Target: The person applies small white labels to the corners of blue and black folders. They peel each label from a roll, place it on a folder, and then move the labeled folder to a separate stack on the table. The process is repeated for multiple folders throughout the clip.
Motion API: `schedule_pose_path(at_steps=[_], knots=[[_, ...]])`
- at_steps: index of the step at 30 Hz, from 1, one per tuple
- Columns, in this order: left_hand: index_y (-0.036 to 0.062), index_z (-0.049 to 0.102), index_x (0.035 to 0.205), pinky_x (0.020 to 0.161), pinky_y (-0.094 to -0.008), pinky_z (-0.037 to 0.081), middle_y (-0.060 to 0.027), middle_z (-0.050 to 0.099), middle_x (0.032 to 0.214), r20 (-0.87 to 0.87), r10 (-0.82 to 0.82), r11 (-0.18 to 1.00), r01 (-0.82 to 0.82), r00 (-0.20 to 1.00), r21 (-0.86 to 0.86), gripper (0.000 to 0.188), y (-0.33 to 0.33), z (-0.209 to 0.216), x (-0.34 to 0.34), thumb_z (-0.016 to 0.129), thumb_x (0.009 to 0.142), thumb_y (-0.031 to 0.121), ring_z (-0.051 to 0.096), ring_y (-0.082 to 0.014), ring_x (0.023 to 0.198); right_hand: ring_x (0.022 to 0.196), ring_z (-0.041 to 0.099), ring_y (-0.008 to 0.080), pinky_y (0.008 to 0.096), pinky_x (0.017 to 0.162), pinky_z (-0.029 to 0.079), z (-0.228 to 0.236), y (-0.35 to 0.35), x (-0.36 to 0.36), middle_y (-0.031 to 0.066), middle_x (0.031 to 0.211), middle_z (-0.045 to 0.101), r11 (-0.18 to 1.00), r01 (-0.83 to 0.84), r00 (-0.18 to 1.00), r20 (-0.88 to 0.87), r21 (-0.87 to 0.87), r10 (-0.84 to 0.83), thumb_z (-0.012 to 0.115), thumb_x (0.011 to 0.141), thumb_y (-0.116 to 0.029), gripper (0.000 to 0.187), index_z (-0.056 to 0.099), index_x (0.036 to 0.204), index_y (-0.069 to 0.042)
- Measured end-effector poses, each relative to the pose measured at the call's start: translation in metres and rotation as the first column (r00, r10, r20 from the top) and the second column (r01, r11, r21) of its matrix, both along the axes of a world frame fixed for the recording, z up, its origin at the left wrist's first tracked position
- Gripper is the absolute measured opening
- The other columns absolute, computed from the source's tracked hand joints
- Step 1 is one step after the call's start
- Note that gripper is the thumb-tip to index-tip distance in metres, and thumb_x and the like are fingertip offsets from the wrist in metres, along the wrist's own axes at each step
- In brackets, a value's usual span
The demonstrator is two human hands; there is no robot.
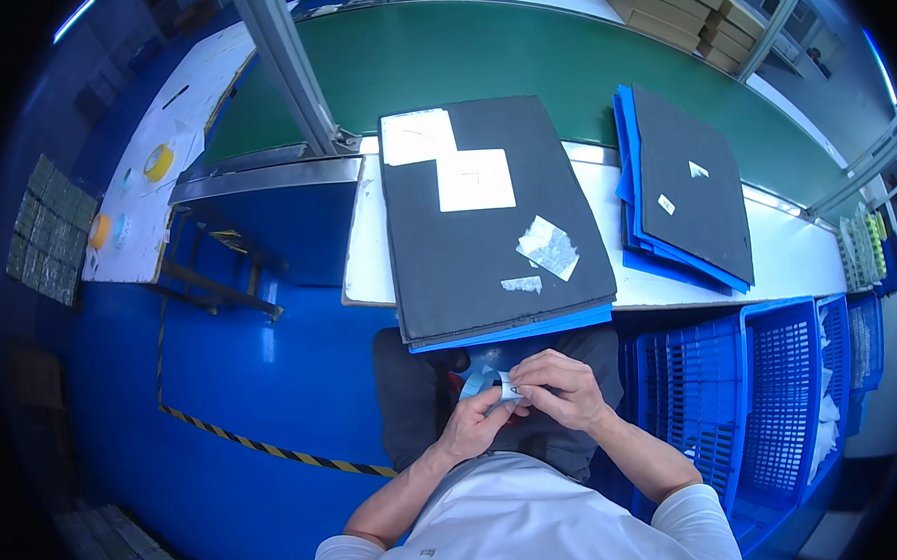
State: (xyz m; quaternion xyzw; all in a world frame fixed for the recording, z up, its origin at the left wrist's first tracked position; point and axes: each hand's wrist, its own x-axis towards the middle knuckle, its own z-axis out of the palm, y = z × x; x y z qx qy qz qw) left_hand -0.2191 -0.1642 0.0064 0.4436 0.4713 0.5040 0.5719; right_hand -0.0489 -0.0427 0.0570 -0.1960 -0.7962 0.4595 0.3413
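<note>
Hands, left (472,422) and right (563,387), pinched a small label strip (500,386) between closed fingertips; blue crates (774,406) alongside held white sheets (826,404).

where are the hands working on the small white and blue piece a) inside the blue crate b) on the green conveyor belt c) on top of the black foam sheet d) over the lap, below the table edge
d: the left hand and right hand pinch the small white and blue piece over the lap, nearer the person than the black foam sheet on the table.
</note>
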Motion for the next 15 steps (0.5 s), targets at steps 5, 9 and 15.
schedule_pose_path(at_steps=[5,9,15], knots=[[-0.0076,0.064,0.126,0.095,-0.037,0.058,-0.0175,0.073,0.114,0.3,0.091,0.987,-0.046,0.95,-0.155,0.027,-0.002,0.0,-0.006,0.055,0.102,0.001,0.074,-0.0248,0.102,0.097,0.073,0.0281,0.0361,0.085,0.058,0.04,0.022,-0.034,0.0149,0.106,0.076,0.998,0.061,0.997,-0.046,-0.013,-0.062,0.074,0.086,0.001,0.016,0.076,0.101,0.001],[-0.0081,0.063,0.126,0.095,-0.0372,0.058,-0.0173,0.073,0.113,0.386,0.157,0.987,-0.131,0.909,-0.093,0.027,-0.005,-0.001,-0.013,0.054,0.102,-0.001,0.074,-0.0253,0.102,0.101,0.073,0.0277,0.0377,0.088,0.057,0.043,0.025,-0.045,0.0125,0.107,0.076,0.988,-0.086,0.996,0.023,0.126,0.084,0.079,0.082,-0.002,0.021,0.076,0.103,-0.001],[-0.005,0.066,0.124,0.09,-0.0294,0.058,-0.0117,0.075,0.107,0.381,0.16,0.984,-0.177,0.911,0.011,0.024,-0.012,-0.002,-0.02,0.052,0.105,0.001,0.072,-0.0155,0.098,0.106,0.071,0.0266,0.0401,0.092,0.056,0.026,0.009,-0.045,0.0091,0.108,0.075,0.962,-0.176,0.974,0.182,0.209,0.139,0.083,0.076,-0.008,0.028,0.078,0.103,-0.004]])
